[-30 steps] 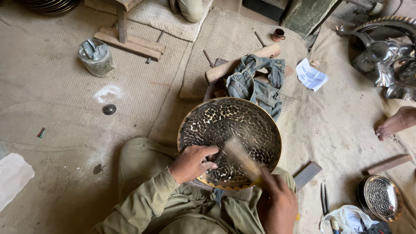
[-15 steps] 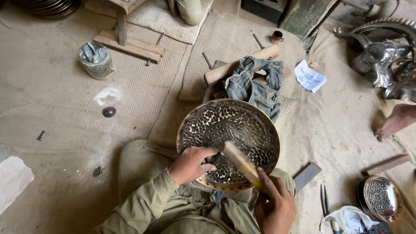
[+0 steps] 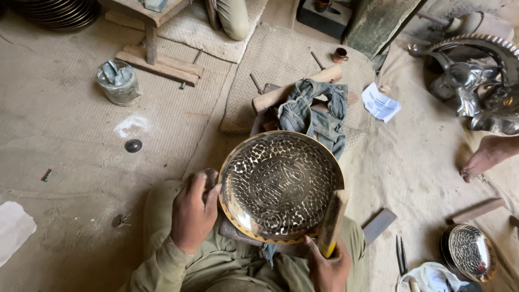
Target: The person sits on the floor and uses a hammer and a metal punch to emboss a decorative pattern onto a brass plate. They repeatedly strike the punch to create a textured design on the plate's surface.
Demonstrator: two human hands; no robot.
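Since the earlier frame, left hand (image 3: 193,212) has shifted off the inside of the bowl (image 3: 281,186) onto its left rim, and the tool (image 3: 331,223) has swung from across the bowl to its right rim. Left-hand grip: fingers curled, clasping the rim. Right hand (image 3: 327,266), below the bowl, grip closed around the tool's lower end. Bowl: patterned metal, tilted, resting on the person's lap. Beyond the bowl: crumpled blue cloth (image 3: 316,113) on a wooden block (image 3: 270,97). Right of the bowl: flat bar (image 3: 379,225) and a smaller patterned dish (image 3: 469,252) on the floor.
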